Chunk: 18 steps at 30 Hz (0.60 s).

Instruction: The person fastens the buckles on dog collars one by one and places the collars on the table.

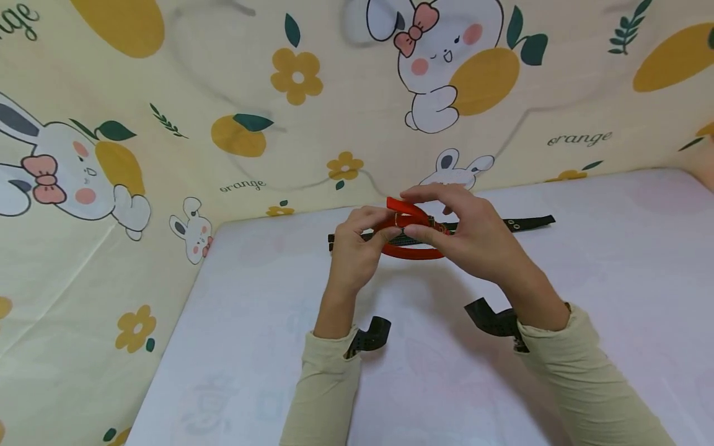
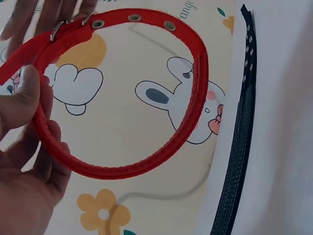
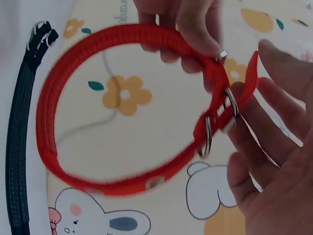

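Head view: left hand (image 1: 351, 251) pinches a looped red collar (image 1: 413, 251) at nine o'clock. Right hand (image 1: 474, 238), fingers half-curled, grips its buckle (image 3: 230, 105) at three o'clock.

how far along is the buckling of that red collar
Partly done: the red collar is already bent into a closed loop, its strap end near the metal buckle. In hand: the left hand and right hand both pinch the collar at the buckle. Left: the free tip still sticks out, and the black strap lies untouched on the table.

Light was bright, even; soft shadows lay under hands. Right wrist view was motion-blurred; head view bowed at edges.
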### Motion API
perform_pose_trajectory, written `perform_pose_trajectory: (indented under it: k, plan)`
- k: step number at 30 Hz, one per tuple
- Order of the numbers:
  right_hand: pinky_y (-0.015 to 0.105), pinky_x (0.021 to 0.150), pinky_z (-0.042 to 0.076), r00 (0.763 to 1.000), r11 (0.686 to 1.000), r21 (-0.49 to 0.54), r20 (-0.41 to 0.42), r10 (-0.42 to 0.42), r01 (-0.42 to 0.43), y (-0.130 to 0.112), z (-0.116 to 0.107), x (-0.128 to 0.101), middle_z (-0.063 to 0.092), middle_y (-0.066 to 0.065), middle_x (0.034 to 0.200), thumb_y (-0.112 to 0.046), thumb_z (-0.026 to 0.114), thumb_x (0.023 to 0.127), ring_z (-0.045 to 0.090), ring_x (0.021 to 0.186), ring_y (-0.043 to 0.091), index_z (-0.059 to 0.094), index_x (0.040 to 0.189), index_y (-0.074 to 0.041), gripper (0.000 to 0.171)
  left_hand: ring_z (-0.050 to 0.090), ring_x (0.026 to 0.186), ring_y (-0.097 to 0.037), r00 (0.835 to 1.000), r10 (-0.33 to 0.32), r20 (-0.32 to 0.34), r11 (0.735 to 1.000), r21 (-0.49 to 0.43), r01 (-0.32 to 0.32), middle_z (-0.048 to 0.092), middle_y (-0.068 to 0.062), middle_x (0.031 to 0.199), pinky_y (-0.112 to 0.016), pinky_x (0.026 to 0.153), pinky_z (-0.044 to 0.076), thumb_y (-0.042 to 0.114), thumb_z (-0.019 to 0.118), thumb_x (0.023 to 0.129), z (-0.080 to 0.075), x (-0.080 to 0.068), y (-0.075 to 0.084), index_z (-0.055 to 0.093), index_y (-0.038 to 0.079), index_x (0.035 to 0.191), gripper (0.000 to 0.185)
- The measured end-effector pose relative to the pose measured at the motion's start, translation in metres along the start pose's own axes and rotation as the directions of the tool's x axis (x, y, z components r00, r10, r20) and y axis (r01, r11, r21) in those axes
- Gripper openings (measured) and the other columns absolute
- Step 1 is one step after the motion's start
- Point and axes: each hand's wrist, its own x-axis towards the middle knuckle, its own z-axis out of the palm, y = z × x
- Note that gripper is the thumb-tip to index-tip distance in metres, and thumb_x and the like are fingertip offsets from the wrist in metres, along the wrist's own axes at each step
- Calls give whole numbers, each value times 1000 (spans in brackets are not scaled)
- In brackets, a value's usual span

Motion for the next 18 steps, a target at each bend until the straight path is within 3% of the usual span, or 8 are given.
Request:
perform_pose_trajectory:
  k: [6, 11, 18]
  plan:
    - [31, 83, 43, 996, 998, -16, -68, -62, 61, -2, 4, 1, 72, 0, 118, -14, 77, 86, 62, 103, 13, 70, 122, -18, 37, 57, 107, -22, 999, 43, 12, 998, 42, -44, 72, -12, 106, -37, 85, 52, 5, 75, 85, 2, 0, 1, 76, 2, 108, 23]
    - [21, 80, 44, 985, 993, 40, -134, -106, 113, -2, 3, 1, 75, -4, 105, -10, 81, 81, 62, 95, 5, 76, 113, -18, 33, 58, 105, -22, 998, 63, -12, 996, 61, -63, 73, -11, 104, -38, 84, 52, 5, 76, 84, 5, 2, 1, 77, 2, 107, 23]
    - [20, 80, 45, 981, 991, 92, -175, -79, 96, -1, 1, 0, 75, -3, 98, -8, 83, 80, 60, 92, 1, 77, 109, -18, 32, 59, 104, -21, 996, 22, -91, 998, 57, -17, 74, -10, 103, -28, 85, 50, 4, 77, 82, 6, 1, 2, 77, 4, 106, 24]
